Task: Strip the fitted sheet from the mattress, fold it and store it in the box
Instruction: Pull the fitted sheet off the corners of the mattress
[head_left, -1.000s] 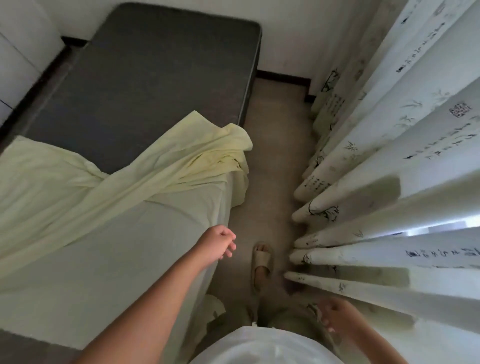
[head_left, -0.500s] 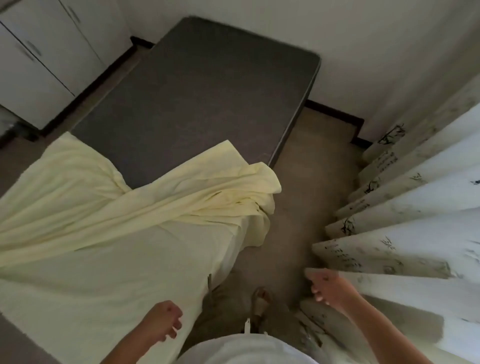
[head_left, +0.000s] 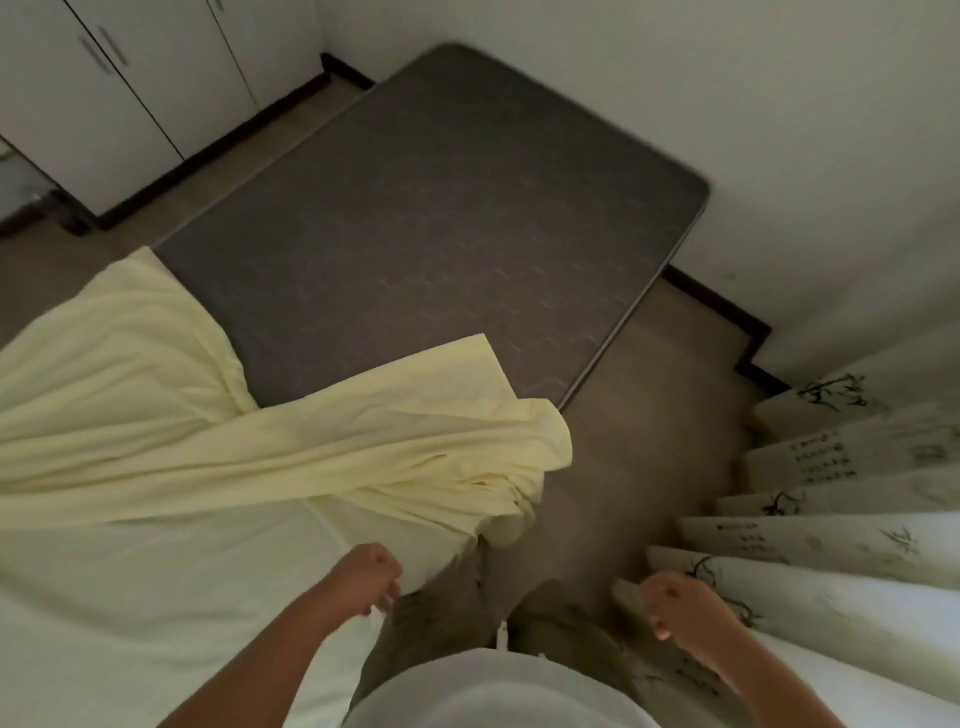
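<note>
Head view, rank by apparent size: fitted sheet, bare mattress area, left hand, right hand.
1. fitted sheet, largest, though it lies nearer the camera.
2. bare mattress area.
3. left hand and right hand: look alike, not ranked.

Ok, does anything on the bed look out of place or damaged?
Only the sheet: its far end is peeled back and bunched in a diagonal ridge across the bare mattress, with one wad hanging over the right edge. That fits a half-done strip. No damage or spill shows.
</note>
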